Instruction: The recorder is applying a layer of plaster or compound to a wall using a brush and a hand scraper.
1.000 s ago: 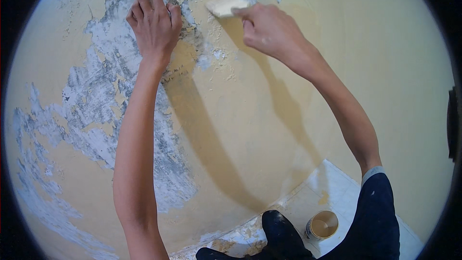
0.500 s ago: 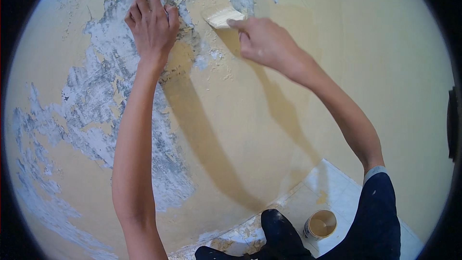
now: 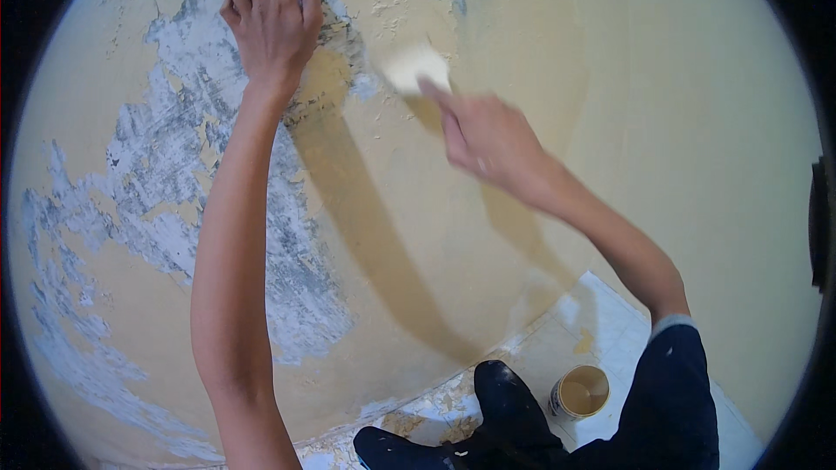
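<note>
In front of me is a yellow wall point(image 3: 418, 235) with a large patch of bare grey-white plaster point(image 3: 174, 165) where the coating is gone. My left hand point(image 3: 276, 17) is raised high on the left, its fingers curled against that patch around a greyish thing mostly hidden by them. To its right and lower, my right hand point(image 3: 496, 139) grips a scraper point(image 3: 415, 68), index finger laid along it. The scraper's wide blade looks cream-coloured and is blurred by motion. It is at the yellow surface, just right of the bare plaster; small raised flakes show above it.
A round tub point(image 3: 582, 392) with a pale inside stands on the white tiled floor point(image 3: 610, 313), near my dark shoes point(image 3: 509, 396). Peeled flakes point(image 3: 444, 413) litter the foot of the wall. A dark object point(image 3: 817, 224) shows at the right rim.
My right hand has swept the scraper downward over the wall. The left hand keeps its place on the plaster, while the whole view has shifted slightly.
</note>
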Motion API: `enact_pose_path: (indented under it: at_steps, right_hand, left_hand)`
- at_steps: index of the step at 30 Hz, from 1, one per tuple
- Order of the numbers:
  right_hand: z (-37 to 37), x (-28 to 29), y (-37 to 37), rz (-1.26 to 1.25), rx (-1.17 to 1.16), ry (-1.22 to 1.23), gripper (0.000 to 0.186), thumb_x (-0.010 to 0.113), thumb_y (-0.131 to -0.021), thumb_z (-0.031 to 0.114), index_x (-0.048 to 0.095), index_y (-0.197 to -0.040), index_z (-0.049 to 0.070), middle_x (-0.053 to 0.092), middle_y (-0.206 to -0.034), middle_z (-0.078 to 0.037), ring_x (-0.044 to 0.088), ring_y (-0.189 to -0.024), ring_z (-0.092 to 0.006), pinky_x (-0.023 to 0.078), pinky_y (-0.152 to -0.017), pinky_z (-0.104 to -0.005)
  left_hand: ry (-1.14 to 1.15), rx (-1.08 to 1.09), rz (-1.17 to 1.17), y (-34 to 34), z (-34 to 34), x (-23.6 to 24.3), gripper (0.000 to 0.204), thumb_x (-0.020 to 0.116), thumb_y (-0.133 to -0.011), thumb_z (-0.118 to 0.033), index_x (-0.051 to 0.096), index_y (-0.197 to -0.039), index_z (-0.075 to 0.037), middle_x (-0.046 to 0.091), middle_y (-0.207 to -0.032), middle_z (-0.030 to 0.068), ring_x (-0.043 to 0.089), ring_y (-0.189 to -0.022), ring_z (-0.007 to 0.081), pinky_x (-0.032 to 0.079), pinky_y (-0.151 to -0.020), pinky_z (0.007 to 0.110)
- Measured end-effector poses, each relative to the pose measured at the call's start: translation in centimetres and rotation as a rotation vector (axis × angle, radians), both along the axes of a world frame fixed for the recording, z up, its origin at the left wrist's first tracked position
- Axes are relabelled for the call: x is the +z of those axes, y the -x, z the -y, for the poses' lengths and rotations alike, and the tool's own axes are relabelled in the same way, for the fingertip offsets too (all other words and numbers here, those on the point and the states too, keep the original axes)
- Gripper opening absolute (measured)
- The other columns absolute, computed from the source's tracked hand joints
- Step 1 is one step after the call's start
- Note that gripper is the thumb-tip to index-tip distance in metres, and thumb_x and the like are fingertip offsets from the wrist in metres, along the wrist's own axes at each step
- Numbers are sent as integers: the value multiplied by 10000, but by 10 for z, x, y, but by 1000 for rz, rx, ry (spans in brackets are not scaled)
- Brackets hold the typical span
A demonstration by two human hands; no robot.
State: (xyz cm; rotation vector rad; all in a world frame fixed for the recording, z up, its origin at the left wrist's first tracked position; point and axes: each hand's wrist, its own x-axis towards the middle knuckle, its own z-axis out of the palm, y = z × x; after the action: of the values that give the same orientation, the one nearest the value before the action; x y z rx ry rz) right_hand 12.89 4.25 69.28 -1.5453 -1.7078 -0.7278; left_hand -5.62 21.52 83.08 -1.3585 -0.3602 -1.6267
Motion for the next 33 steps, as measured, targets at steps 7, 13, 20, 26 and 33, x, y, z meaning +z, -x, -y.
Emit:
enact_pose_path:
  at_steps: [7,13,20,26,33]
  right_hand:
    - [30,34,-12,85,164,-93,407,550,-817,113,675,-1188,0,670,-755,-247,648,-676,-428,529,-651,-540]
    - [13,8,14,173,-31,-179,445,491,-857,72,658,-1269,65,637,-719,-218,639,-649,-369,492,-625,-486]
    - [30,7,-1,0,48,-13,420,487,-866,69,662,-1247,44,640,-695,-203,628,-645,-399,486,-632,-499]
    - [33,-10,11,91,-17,51,376,516,-873,108,623,-1211,-17,650,-708,-229,643,-664,-406,509,-650,-487]
    - [54,-10,-14,-326,177,-203,386,516,-942,151,563,-1273,-42,650,-760,-260,643,-675,-403,501,-653,-489]
  left_hand:
    - [121,54,67,-6,11,-3,437,511,-910,-218,486,-1301,-26,488,-1346,195,444,-1237,372,317,-1060,491]
    - [90,78,70,-4,8,-2,436,504,-916,-224,486,-1304,-26,493,-1347,189,444,-1241,370,318,-1061,492]
    - [126,66,84,-6,6,-3,433,499,-919,-222,489,-1306,-28,494,-1356,190,448,-1246,374,323,-1060,500]
    - [62,70,79,-4,7,-3,416,501,-915,-216,492,-1290,-37,499,-1346,191,452,-1236,380,327,-1054,499]
    - [78,39,73,-5,9,-3,405,505,-923,-220,492,-1286,-40,498,-1339,194,457,-1224,376,326,-1051,497]
